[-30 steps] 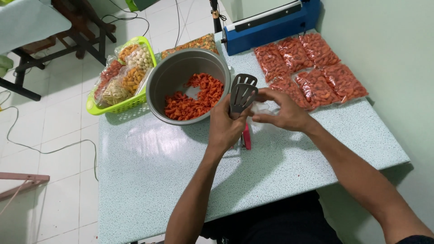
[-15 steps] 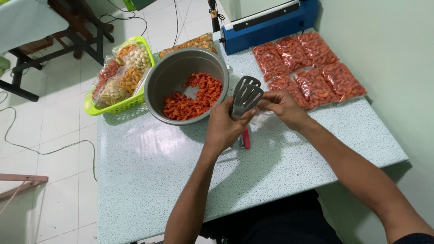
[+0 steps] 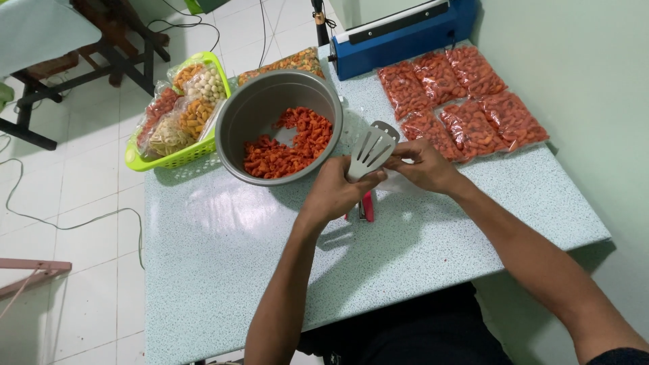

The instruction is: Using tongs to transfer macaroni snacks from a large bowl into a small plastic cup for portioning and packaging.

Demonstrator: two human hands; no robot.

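My left hand [image 3: 338, 189] grips a grey slotted spatula [image 3: 372, 149] by its red handle [image 3: 367, 206], with the blade pointing up and away from me. My right hand [image 3: 424, 165] sits just right of the blade. Its fingers pinch a thin clear plastic bag [image 3: 399, 187] that lies against the table. Both hands hover close to the near rim of a large metal bowl [image 3: 236, 128], which holds orange-red snack pieces [image 3: 291, 142].
Several sealed bags of the orange-red snacks [image 3: 466, 101] lie in rows at the table's far right. A blue heat sealer [image 3: 399, 37] stands behind them. A green basket [image 3: 176, 159] of mixed snack bags overhangs the left edge. Another snack bag [image 3: 291, 62] lies behind the bowl.
The spatula blade has shifted slightly towards me and to the right. My right hand's fingers have closed in next to it. The bowl and bags have not moved.
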